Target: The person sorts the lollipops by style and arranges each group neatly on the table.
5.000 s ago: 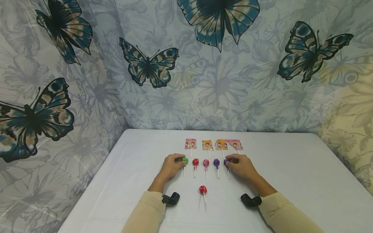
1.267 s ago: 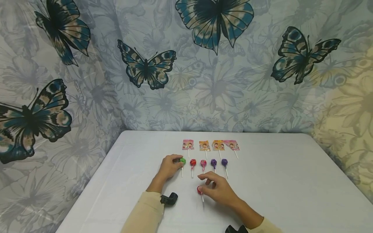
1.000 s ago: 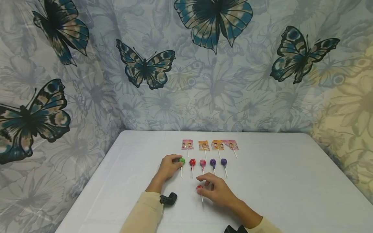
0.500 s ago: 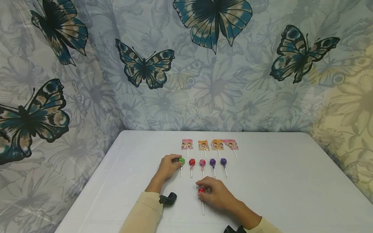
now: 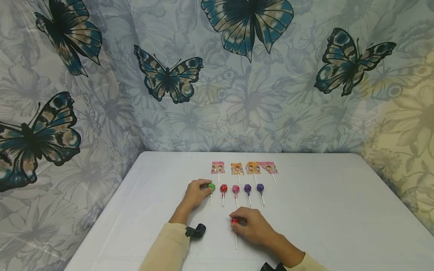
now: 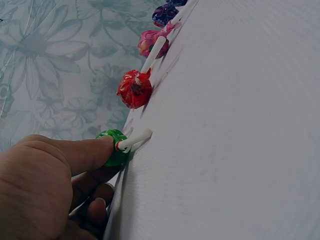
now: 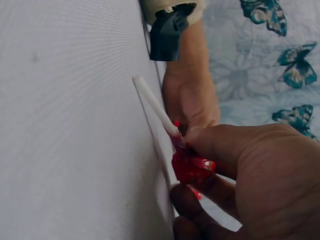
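Observation:
My left hand (image 5: pixel 195 194) pinches the green lollipop (image 6: pixel 116 147) between thumb and fingers at the left end of a row. Beside it in that row lie a red lollipop (image 5: pixel 223 188), a pink lollipop (image 5: pixel 236 189) and two purple lollipops (image 5: pixel 260 188), sticks toward me. Nearer to me, my right hand (image 5: pixel 252 225) holds another red lollipop (image 7: pixel 190 167) by its wrapped head, thumb on one side and fingers on the other. Its white stick (image 5: pixel 236 241) points toward my side of the table. The right fingers partly cover its head in the head view.
Behind the row lie several flat wrapped lollipops, among them a pink packet (image 5: pixel 217 168) and an orange packet (image 5: pixel 237 169). All rest on a white table (image 5: pixel 325 210). A butterfly-patterned cloth (image 5: pixel 254 113) hangs behind and at the left.
My right hand has left the rightmost purple lollipop and moved to the near red one, now gripping it; its stick has turned straighter toward me. My left hand stays on the green lollipop.

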Demonstrator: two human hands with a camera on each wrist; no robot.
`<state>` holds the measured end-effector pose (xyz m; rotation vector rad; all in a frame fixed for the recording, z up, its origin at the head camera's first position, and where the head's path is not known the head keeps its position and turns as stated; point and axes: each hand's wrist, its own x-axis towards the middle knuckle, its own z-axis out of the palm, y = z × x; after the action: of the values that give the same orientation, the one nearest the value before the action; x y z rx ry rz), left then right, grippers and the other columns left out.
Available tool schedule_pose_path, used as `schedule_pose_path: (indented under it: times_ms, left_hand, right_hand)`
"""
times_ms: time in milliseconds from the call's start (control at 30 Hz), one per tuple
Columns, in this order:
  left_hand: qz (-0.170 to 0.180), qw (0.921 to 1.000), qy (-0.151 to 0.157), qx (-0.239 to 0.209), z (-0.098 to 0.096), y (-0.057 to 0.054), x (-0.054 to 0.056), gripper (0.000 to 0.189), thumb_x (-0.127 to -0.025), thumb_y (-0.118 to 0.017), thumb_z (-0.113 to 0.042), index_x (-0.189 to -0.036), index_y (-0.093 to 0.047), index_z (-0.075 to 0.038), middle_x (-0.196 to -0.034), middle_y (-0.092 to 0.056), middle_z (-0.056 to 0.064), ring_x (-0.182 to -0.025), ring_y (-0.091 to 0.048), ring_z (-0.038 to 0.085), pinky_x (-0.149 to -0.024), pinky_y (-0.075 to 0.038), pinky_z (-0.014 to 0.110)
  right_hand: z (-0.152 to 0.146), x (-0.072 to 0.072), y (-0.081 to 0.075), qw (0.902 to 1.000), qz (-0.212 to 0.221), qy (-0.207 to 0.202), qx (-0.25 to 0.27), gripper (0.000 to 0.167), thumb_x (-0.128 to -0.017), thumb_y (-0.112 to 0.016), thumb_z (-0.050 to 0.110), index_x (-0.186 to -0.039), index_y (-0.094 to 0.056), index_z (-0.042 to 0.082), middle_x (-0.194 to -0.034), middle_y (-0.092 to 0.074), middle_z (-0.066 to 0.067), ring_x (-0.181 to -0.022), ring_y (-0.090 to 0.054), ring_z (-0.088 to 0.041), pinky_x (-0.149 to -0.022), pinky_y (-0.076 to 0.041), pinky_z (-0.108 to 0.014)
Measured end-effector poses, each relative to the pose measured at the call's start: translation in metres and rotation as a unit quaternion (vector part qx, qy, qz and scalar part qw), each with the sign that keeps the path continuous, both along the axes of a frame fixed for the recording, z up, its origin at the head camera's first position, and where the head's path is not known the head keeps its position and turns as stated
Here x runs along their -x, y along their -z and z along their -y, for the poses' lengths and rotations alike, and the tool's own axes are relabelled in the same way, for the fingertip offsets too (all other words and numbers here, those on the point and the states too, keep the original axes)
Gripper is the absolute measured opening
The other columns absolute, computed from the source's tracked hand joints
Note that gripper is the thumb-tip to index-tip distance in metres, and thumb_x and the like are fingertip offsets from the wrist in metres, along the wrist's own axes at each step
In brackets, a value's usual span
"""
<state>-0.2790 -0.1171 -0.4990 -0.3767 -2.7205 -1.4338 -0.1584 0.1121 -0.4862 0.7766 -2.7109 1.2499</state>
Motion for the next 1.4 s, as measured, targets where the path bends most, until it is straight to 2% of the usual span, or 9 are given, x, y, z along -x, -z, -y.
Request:
schedule_pose_path:
  times_ms: [167, 333, 500, 700, 867, 1100, 1267, 1400]
  left_hand:
    - [-0.001, 1.0000, 0.000, -0.001, 0.001, 0.002, 0.001, 0.027, -0.087, -0.072, -0.009, -0.114, -0.071, -0.007, -0.109, -0.065, 0.006, -0.100, -0.058, 0.022, -0.088, -0.047, 0.043]
    - [0.003, 1.0000, 0.000, -0.003, 0.001, 0.001, 0.001, 0.027, -0.087, -0.071, -0.010, -0.114, -0.071, -0.007, -0.111, -0.065, 0.007, -0.102, -0.058, 0.023, -0.089, -0.046, 0.043]
    - [0.005, 1.0000, 0.001, -0.005, 0.000, 0.000, 0.000, 0.028, -0.087, -0.072, -0.010, -0.115, -0.071, -0.007, -0.111, -0.065, 0.007, -0.102, -0.058, 0.023, -0.089, -0.046, 0.043]
    - [0.003, 1.0000, 0.002, -0.002, 0.000, -0.001, 0.000, 0.027, -0.087, -0.072, -0.010, -0.114, -0.071, -0.008, -0.112, -0.064, 0.007, -0.102, -0.058, 0.022, -0.089, -0.046, 0.042]
    - [0.005, 1.0000, 0.002, 0.000, 0.000, -0.001, -0.001, 0.028, -0.087, -0.072, -0.010, -0.115, -0.071, -0.007, -0.111, -0.064, 0.006, -0.101, -0.058, 0.022, -0.088, -0.047, 0.042]
    - [0.010, 0.9999, -0.002, -0.002, 0.001, -0.001, -0.001, 0.028, -0.088, -0.071, -0.011, -0.115, -0.070, -0.007, -0.111, -0.064, 0.006, -0.100, -0.057, 0.021, -0.088, -0.046, 0.042]
    - [0.010, 1.0000, -0.001, -0.001, 0.001, -0.001, 0.000, 0.028, -0.087, -0.072, -0.011, -0.115, -0.070, -0.008, -0.111, -0.064, 0.006, -0.102, -0.058, 0.022, -0.089, -0.046, 0.043]
    - [0.013, 0.9999, -0.002, -0.001, 0.001, 0.000, 0.001, 0.029, -0.088, -0.072, -0.011, -0.116, -0.070, -0.008, -0.113, -0.064, 0.006, -0.104, -0.057, 0.023, -0.091, -0.046, 0.043]
  right_hand:
    - [0.001, -0.001, -0.003, 0.9998, -0.012, 0.004, 0.016, 0.020, -0.084, -0.075, 0.009, -0.104, -0.073, 0.010, -0.095, -0.067, 0.009, -0.081, -0.058, -0.004, -0.073, -0.050, -0.027]
    - [-0.001, -0.001, -0.013, 0.9990, -0.021, 0.028, 0.026, 0.020, -0.083, -0.075, 0.006, -0.103, -0.075, 0.010, -0.095, -0.064, 0.012, -0.080, -0.058, -0.005, -0.070, -0.051, -0.027]
    - [-0.009, 0.001, -0.022, 0.9953, -0.059, 0.056, 0.051, 0.023, -0.080, -0.078, 0.005, -0.102, -0.075, 0.010, -0.095, -0.063, 0.015, -0.079, -0.059, -0.006, -0.069, -0.052, -0.027]
    - [-0.025, 0.005, -0.027, 0.9880, -0.112, 0.070, 0.079, 0.027, -0.078, -0.079, 0.000, -0.103, -0.073, 0.008, -0.090, -0.066, 0.014, -0.079, -0.061, -0.008, -0.069, -0.053, -0.032]
    - [-0.040, 0.008, -0.034, 0.9835, -0.136, 0.100, 0.065, 0.025, -0.077, -0.079, 0.000, -0.101, -0.073, 0.008, -0.091, -0.067, 0.012, -0.079, -0.061, -0.008, -0.069, -0.053, -0.032]
    - [-0.064, 0.018, -0.044, 0.9783, -0.146, 0.140, 0.043, 0.023, -0.080, -0.077, 0.001, -0.102, -0.074, 0.008, -0.093, -0.069, 0.008, -0.081, -0.063, -0.013, -0.069, -0.054, -0.037]
    - [-0.082, 0.028, -0.044, 0.9755, -0.145, 0.159, 0.044, 0.024, -0.080, -0.077, 0.001, -0.104, -0.073, 0.005, -0.098, -0.070, 0.001, -0.081, -0.064, -0.017, -0.069, -0.054, -0.040]
    - [-0.093, 0.037, -0.041, 0.9737, -0.150, 0.165, 0.047, 0.025, -0.080, -0.077, -0.001, -0.104, -0.072, 0.001, -0.097, -0.069, -0.002, -0.079, -0.065, -0.018, -0.069, -0.055, -0.039]
